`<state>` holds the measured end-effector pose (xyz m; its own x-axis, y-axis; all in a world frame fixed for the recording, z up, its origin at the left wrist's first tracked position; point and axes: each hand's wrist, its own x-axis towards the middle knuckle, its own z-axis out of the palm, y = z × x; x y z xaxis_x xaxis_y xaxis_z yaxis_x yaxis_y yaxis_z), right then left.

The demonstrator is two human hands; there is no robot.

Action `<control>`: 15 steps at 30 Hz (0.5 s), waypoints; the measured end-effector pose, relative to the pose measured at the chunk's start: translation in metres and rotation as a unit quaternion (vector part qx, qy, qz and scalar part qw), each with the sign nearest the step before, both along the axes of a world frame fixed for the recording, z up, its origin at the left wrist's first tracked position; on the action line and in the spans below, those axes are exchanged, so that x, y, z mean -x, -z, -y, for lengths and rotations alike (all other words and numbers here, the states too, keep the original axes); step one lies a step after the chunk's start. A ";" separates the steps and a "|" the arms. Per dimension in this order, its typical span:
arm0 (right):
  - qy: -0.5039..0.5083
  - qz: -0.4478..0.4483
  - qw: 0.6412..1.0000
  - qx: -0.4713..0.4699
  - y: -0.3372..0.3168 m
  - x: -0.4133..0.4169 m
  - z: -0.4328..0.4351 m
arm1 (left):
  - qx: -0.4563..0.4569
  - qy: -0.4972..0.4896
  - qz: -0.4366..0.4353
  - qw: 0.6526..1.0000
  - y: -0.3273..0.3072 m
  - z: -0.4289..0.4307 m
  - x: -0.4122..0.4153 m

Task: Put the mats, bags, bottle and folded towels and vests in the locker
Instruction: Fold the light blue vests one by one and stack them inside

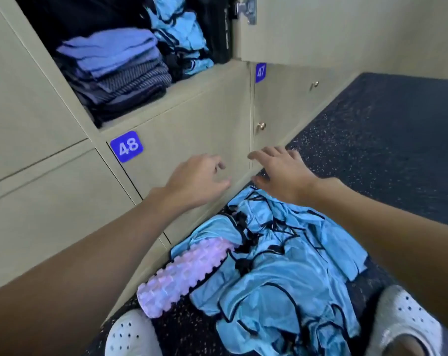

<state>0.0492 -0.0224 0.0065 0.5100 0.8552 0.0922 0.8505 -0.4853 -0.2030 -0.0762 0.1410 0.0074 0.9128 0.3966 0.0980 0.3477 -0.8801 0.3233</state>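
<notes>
Below the open locker (pixel 186 97), a loose heap of blue vests (pixel 282 276) lies on the speckled floor (pixel 387 150), with a pink foam roller (pixel 184 273) touching its locker-side edge. The left hand (pixel 199 176) and right hand (pixel 282 170) hover under the locker's lip, fingers spread and relaxed, grasping nothing. Inside the locker, folded towels (pixel 115 62) reach the front edge beside more vests (pixel 181 39), with dark free room above the towels

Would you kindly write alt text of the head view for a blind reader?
Left hand and right hand, both empty, reach toward a heap of blue vests on the floor beside a pink foam roller; the open locker above holds folded towels.
</notes>
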 end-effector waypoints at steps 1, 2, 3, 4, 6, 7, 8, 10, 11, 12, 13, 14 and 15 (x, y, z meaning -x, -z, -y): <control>0.006 -0.013 1.000 0.014 0.020 0.006 0.005 | 0.010 0.003 -0.028 1.000 0.022 0.001 0.003; 0.012 -0.024 0.999 0.026 0.039 0.012 0.009 | 0.017 0.006 -0.052 0.998 0.043 0.003 0.006; 0.019 -0.038 0.998 0.039 0.060 0.017 0.012 | 0.022 0.011 -0.074 0.997 0.064 0.004 0.009; 0.024 -0.055 0.997 0.049 0.079 0.022 0.013 | 0.020 0.020 -0.092 0.995 0.084 0.004 0.011; 0.029 -0.086 0.994 0.068 0.116 0.029 0.013 | 0.012 0.035 -0.124 0.992 0.118 0.001 0.012; 0.028 -0.097 0.992 0.078 0.133 0.031 0.012 | 0.010 0.040 -0.135 0.990 0.132 -0.002 0.011; 0.025 -0.105 0.991 0.084 0.147 0.033 0.009 | 0.009 0.044 -0.142 0.989 0.145 -0.006 0.009; 0.025 -0.119 0.989 0.085 0.173 0.033 0.002 | 0.007 0.049 -0.150 0.988 0.168 -0.015 0.002; 0.026 -0.121 0.989 0.079 0.183 0.032 -0.003 | 0.008 0.050 -0.152 0.987 0.177 -0.021 -0.002; 0.027 -0.119 0.990 0.070 0.192 0.031 -0.009 | 0.009 0.052 -0.153 0.987 0.184 -0.027 -0.006; 0.029 -0.116 0.991 0.057 0.199 0.029 -0.016 | 0.011 0.054 -0.154 0.987 0.192 -0.033 -0.010; 0.029 -0.115 0.992 0.045 0.204 0.027 -0.023 | 0.013 0.059 -0.154 0.986 0.199 -0.039 -0.013; 0.029 -0.117 0.992 0.036 0.209 0.025 -0.030 | 0.013 0.063 -0.154 0.986 0.205 -0.045 -0.017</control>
<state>0.0246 0.0079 -0.2025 0.5582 0.8242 -0.0951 0.7550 -0.5521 -0.3538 -0.0591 0.1857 -0.1977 0.9396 0.2772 -0.2005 0.3218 -0.9151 0.2428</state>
